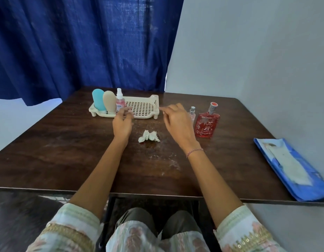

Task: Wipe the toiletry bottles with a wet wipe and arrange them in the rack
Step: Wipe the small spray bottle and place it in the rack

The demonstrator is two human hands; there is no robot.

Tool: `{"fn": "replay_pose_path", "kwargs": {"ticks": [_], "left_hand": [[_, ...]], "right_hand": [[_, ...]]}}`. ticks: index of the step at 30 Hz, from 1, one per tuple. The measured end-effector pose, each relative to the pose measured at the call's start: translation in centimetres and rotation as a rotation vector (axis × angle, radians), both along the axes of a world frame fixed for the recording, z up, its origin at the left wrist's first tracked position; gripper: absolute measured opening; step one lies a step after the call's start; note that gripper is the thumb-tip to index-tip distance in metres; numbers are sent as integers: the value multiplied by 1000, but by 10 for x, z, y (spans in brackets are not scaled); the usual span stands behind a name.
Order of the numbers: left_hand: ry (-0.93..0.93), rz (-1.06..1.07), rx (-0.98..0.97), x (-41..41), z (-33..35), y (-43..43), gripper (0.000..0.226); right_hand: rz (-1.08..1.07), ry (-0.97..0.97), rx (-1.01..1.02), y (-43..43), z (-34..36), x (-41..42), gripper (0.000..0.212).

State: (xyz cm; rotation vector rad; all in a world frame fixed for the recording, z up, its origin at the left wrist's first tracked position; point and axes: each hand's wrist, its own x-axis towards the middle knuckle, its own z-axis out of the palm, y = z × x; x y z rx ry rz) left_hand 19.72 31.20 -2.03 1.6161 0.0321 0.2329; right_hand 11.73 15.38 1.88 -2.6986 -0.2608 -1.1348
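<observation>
**White wipe lying loose, both hands empty**

Crumpled wet wipe [149,136] is lying on the dark wooden table [66,151], between the two wrists and nearer the person than both palms, touching neither. Left hand [122,122] is hovering at the front edge of the rack [144,116], fingers loosely curled, gripping nothing. Right hand [177,120] is hanging palm-down just right of the rack, fingers relaxed and slightly spread, holding nothing; a thin bracelet [193,152] is sitting on that wrist. Both forearms are reaching forward over the table.

The cream rack is holding three bottles standing upright in a row at its left end: a blue bottle [99,100], a beige bottle [109,103] and a pink spray bottle [120,100]. The grid floor on its right part is showing bare. Outside the rack, just right of the right hand, a small spray vial [192,113] and a red perfume bottle [207,124] are standing side by side. A blue wipes packet [292,168] is lying at the table's right edge, well apart from the hands.
</observation>
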Motion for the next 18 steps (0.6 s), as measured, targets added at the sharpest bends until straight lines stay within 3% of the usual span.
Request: {"fn": "replay_pose_path", "kwargs": {"ticks": [5, 9, 11, 18], "left_hand": [[-70, -185, 25, -11, 20, -34, 25], [-62, -339, -40, -30, 36, -75, 25], [-48, -422, -64, -37, 44, -92, 29], [-47, -546, 164, -49, 47, -128, 44]], "right_hand": [[-138, -74, 15, -36, 18, -18, 27], [-257, 54, -1, -66, 23, -23, 47], [-283, 75, -6, -71, 21, -22, 46], [-301, 120, 24, -75, 9, -24, 41]]}}
